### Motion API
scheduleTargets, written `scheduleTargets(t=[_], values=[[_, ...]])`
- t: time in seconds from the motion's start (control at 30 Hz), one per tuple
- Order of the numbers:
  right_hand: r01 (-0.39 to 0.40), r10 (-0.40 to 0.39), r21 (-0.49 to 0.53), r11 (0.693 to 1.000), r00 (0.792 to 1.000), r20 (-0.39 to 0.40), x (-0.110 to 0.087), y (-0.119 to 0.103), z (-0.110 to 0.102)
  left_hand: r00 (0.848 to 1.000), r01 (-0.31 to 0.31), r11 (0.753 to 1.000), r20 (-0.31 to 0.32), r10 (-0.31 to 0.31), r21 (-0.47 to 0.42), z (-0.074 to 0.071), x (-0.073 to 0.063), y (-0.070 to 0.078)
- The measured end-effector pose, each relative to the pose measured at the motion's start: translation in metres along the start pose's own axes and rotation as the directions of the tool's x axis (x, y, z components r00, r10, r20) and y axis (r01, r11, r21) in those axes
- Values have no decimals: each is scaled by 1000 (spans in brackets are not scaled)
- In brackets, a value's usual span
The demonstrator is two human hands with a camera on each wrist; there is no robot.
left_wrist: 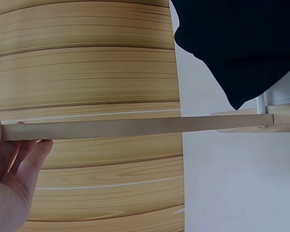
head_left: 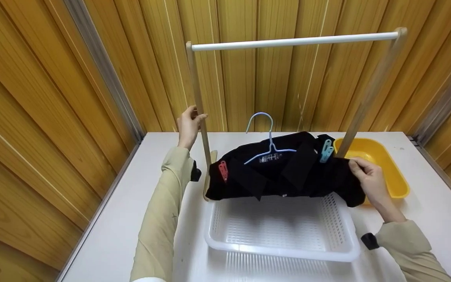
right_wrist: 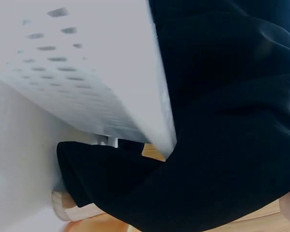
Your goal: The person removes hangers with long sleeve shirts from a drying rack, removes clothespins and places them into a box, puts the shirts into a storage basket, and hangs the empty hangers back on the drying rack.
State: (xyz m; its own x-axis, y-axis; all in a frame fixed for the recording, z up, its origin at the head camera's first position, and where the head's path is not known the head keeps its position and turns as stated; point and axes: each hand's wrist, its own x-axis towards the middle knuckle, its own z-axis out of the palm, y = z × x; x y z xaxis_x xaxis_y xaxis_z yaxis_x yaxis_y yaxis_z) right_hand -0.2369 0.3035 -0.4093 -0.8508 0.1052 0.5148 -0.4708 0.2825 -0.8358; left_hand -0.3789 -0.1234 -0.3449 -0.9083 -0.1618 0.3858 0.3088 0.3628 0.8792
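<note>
A black collared garment (head_left: pixel 276 184) lies bunched across the back of a white basket (head_left: pixel 280 247), between the posts of a small rack. A blue hanger (head_left: pixel 271 138) sits in its neck, hook upward and off the bar. Clipped to the garment are a red clothespin (head_left: pixel 223 171) on the left and a teal clothespin (head_left: pixel 326 151) on the right. My left hand (head_left: pixel 188 126) holds the rack's left wooden post (left_wrist: pixel 111 128) between thumb and fingers. With my right hand (head_left: pixel 371 182) I pinch the garment's right end, while black cloth (right_wrist: pixel 222 159) fills much of the right wrist view.
The rack's white bar (head_left: pixel 294 42) spans high above the garment, joined to the right wooden post (head_left: pixel 369 96). Behind that post, a yellow tub (head_left: pixel 395 178) stands on the white table (head_left: pixel 104 235). Wood-patterned walls (head_left: pixel 241 86) close off the back and sides.
</note>
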Motion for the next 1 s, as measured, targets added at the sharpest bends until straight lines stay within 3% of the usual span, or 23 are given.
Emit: scheduleTargets(t=[0.17,0.27,0.6,1.0], values=[[-3,3,-26,1000,1000,0,0,15,-4,1000,0,1000,3,0,7,1,0,2],[-4,4,-20,1000,1000,7,-3,11,-2,1000,8,1000,13,-8,3,0,0,3],[-56,57,-18,998,998,6,-5,25,-3,999,-36,988,38,31,153,-3,2,4],[-41,40,44,998,999,23,-6,26,3,999,-46,978,23,42,204,-9,1,2]])
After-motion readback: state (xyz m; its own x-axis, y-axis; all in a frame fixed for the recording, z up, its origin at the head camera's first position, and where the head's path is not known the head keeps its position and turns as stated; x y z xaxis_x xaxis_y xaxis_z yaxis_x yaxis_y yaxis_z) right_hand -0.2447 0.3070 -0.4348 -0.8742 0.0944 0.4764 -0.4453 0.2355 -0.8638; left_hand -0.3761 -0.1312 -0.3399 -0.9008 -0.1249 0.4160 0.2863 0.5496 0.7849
